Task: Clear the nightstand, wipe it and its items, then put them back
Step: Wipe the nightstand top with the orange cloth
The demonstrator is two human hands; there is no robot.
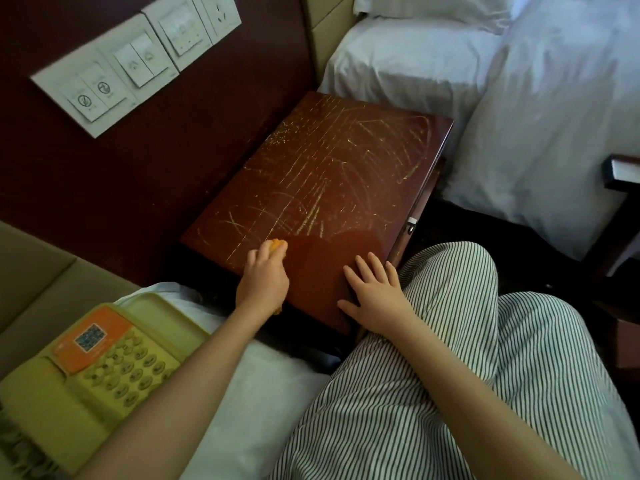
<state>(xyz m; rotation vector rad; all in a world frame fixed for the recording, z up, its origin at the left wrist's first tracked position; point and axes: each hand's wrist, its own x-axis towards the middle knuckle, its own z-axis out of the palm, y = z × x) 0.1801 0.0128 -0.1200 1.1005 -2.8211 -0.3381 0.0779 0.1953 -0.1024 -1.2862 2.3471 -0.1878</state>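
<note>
Nightstand (332,174) stands between two beds; telephone (104,368) lies on the left bed (263,403).

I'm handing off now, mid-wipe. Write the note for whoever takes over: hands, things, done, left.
Left hand: closed on the orange cleaning cloth, pressed to the near-left part of the dark red wooden nightstand top.
Right hand: open, flat on the near edge, steadying.
Yellow push-button telephone: off the nightstand, on the white bedding at the left.
Done: top cleared; a near patch looks wiped smooth.
Left: pale streaks cover most of the top; finish wiping, wipe the telephone, put it back.
</note>
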